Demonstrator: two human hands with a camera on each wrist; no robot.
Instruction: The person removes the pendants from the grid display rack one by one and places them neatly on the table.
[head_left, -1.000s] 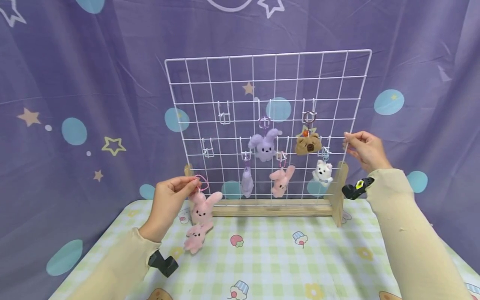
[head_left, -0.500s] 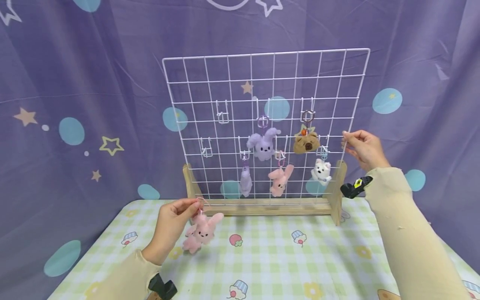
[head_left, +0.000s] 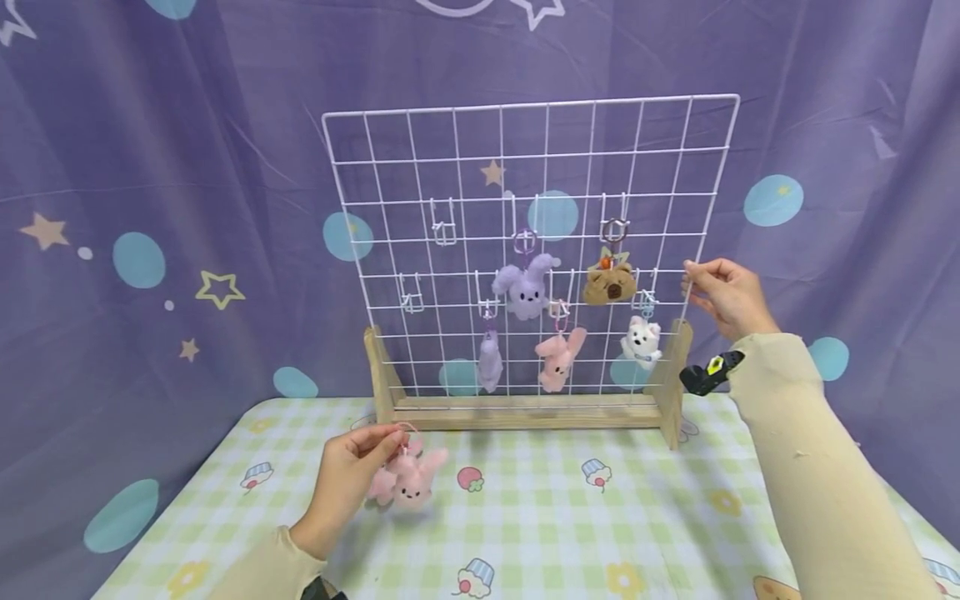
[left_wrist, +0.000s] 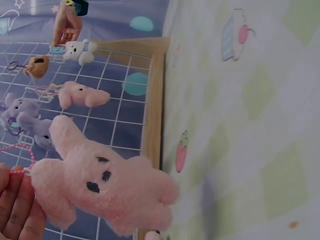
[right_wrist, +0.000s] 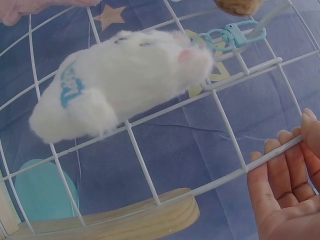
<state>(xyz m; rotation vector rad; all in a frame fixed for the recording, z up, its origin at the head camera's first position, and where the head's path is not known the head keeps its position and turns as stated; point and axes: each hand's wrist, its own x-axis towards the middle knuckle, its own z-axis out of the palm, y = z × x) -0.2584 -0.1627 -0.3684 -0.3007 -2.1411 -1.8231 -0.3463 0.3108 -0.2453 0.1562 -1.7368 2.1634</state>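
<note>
"Pink bunny charm (head_left: 412,490): what's different about it?"

"It's lower. A second ago it hung in front of the rack's left wooden upright (head_left: 382,375); now it dangles below that, close over the worktop (head_left: 540,508). Whether it touches the cloth, I can't tell."

"Has the left hand (head_left: 351,471) let go?"

"No. Thumb and fingers pinch the pink bead chain (left_wrist: 26,148), and the bunny hangs from it, ears up, face towards the head camera."

"And the right hand (head_left: 731,296)?"

"Much as it was, gripping the side wire of the wire grid rack (head_left: 532,414), with the white plush charm (head_left: 642,342) hanging nearby."

"What does the drop mean for the work?"

"I'd judge that the handling is now about the worktop rather than the hooks: the charm is well apart from the upper-left hook (head_left: 444,234) and the lower-left hook (head_left: 412,302). A second pink plush (head_left: 380,486) shows just beside it, partly hidden, so the two could easily tangle or get knocked."

"Is that one held too?"

"Can't tell from these views."
</note>
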